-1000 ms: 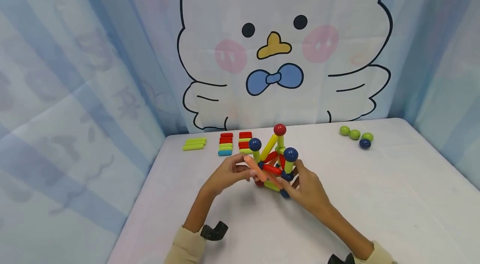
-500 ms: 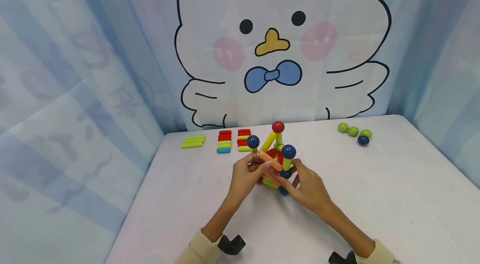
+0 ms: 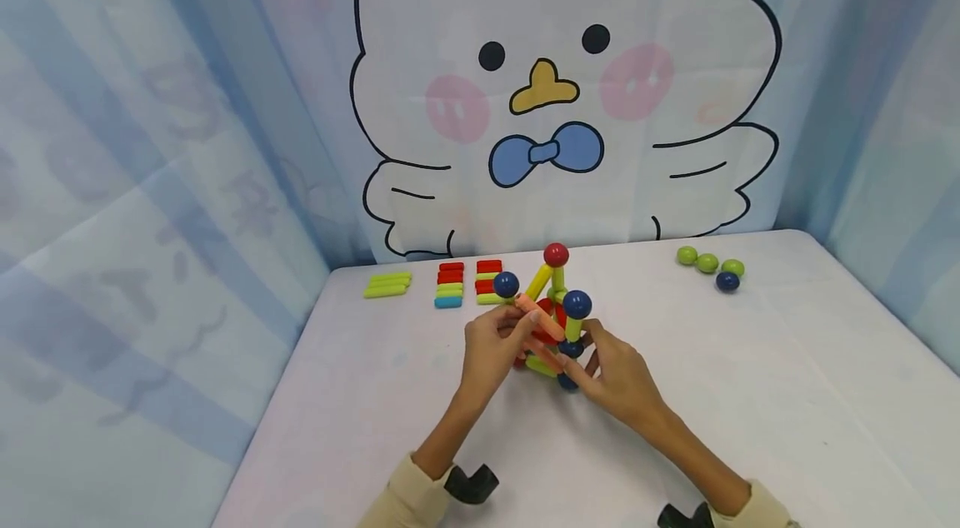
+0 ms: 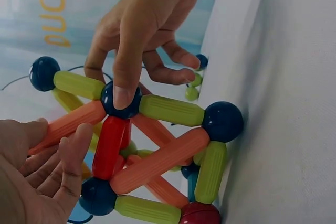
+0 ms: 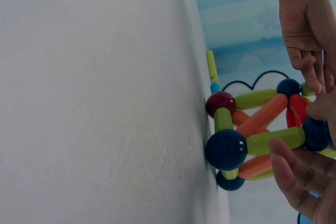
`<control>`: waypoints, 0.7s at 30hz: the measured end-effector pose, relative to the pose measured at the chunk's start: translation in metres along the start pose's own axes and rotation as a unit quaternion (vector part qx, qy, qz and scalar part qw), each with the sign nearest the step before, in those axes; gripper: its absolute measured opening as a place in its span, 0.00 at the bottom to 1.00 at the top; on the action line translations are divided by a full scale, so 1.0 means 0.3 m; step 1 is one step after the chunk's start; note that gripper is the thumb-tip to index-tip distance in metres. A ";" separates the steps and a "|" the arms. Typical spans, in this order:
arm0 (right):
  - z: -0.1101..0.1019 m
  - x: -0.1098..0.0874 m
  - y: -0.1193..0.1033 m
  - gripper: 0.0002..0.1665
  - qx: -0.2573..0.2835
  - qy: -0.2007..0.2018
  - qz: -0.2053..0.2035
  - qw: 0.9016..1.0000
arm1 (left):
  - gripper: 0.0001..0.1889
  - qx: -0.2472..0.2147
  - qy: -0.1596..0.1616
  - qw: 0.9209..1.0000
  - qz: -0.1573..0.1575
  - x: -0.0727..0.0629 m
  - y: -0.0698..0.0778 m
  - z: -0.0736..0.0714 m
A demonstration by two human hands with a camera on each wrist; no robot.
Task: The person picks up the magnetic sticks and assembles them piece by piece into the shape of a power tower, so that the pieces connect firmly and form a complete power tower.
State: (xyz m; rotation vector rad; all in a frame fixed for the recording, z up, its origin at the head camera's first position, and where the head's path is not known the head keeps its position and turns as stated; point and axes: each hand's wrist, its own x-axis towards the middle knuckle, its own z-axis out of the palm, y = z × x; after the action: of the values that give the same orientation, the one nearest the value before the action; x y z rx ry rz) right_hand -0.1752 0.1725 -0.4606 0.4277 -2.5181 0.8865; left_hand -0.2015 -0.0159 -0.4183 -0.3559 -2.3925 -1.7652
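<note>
Left hand (image 3: 486, 353) shifted rightward, closer in at the ball-and-stick frame (image 3: 560, 315); orange stick (image 3: 542, 317) carried with it, lower end now touching the middle dark blue ball (image 3: 572, 348) on the frame's right; upper end tipped slightly higher

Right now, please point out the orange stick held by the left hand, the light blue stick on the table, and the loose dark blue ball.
Held orange stick (image 4: 79, 118): left wrist view, visible middle.
Light blue stick (image 3: 448, 302): head view, its middle.
Loose dark blue ball (image 3: 727, 282): head view, centre.
</note>
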 end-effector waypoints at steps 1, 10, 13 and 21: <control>0.001 -0.001 -0.001 0.32 0.000 -0.002 0.002 1.000 | 0.21 -0.004 0.006 1.000 0.001 -0.002 -0.001 0.002; -0.002 -0.006 -0.009 0.31 0.003 -0.006 0.005 1.000 | 0.40 -0.045 0.047 0.997 0.036 0.002 -0.006 0.005; -0.002 -0.005 -0.006 0.31 0.002 -0.006 0.004 1.000 | 0.42 -0.024 0.040 0.997 0.053 0.009 -0.003 0.001; -0.005 -0.001 -0.001 0.31 -0.001 -0.004 -0.001 1.000 | 0.38 0.029 0.032 0.997 0.061 0.019 0.005 -0.014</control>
State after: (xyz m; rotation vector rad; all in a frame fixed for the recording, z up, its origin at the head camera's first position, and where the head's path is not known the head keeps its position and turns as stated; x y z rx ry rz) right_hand -0.1744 0.1733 -0.4596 0.4343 -2.5242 0.8832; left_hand -0.2068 -0.0189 -0.4141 -0.4226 -2.3189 -1.6277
